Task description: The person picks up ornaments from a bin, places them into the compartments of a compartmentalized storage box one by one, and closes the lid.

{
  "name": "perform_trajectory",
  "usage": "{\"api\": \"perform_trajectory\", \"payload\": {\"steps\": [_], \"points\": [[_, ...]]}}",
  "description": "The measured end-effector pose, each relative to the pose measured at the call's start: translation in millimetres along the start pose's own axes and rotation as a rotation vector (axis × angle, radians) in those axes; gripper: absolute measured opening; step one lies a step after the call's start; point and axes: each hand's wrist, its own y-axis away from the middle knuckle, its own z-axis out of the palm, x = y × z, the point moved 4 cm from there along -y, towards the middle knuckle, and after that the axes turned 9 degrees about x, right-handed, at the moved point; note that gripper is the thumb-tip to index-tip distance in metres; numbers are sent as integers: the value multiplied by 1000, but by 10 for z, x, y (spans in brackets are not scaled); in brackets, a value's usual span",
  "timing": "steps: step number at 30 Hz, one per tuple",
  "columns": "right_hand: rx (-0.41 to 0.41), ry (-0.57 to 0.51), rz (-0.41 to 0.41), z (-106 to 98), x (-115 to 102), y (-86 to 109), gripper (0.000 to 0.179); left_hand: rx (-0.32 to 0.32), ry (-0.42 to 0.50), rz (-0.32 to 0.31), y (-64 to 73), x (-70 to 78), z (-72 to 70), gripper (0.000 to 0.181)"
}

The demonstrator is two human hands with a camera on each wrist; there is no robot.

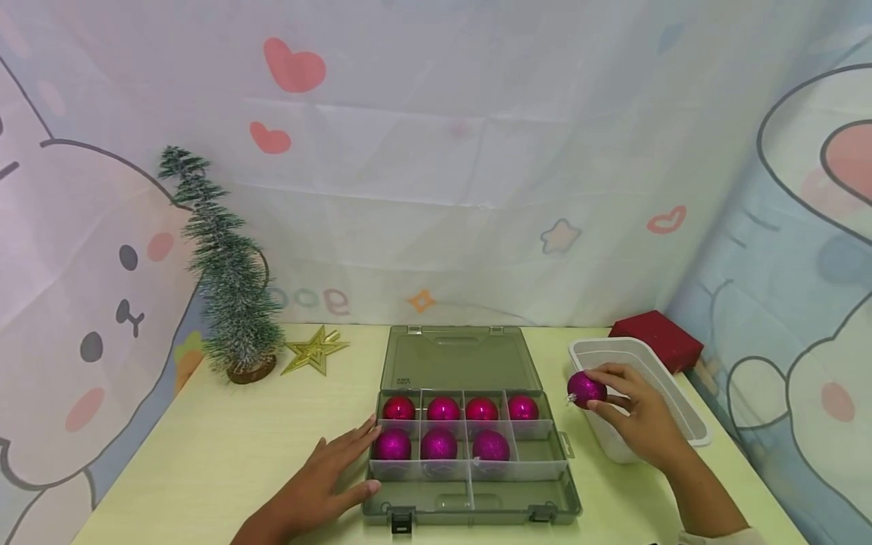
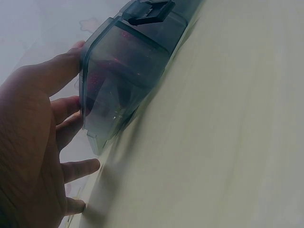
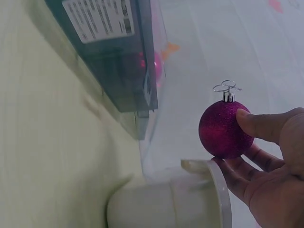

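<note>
A glittery magenta bauble with a silver cap and wire loop is pinched between thumb and fingers of my right hand, over the near left rim of the white plastic bin. My left hand touches the left side of the grey see-through divider box, its fingers fairly straight and spread. Shiny baubles fill the back row of compartments, one in each. Three glittery baubles sit in the middle row, whose rightmost compartment is bare. The front compartments hold nothing.
The box's lid lies back toward the wall cloth. At the back left stand a small frosted Christmas tree and, beside it, a gold star. Behind the bin lies a dark red box.
</note>
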Motion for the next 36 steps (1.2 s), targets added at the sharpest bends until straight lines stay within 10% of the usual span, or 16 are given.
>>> {"api": "perform_trajectory", "payload": {"steps": [16,36], "points": [[-67,-113,-89,266,-176,133,46,-8,-1,-2,-7,26,-21,73],[-116,134,-214,502,-278,309,50,-18,-4,-6,-11,33,-10,73]]}}
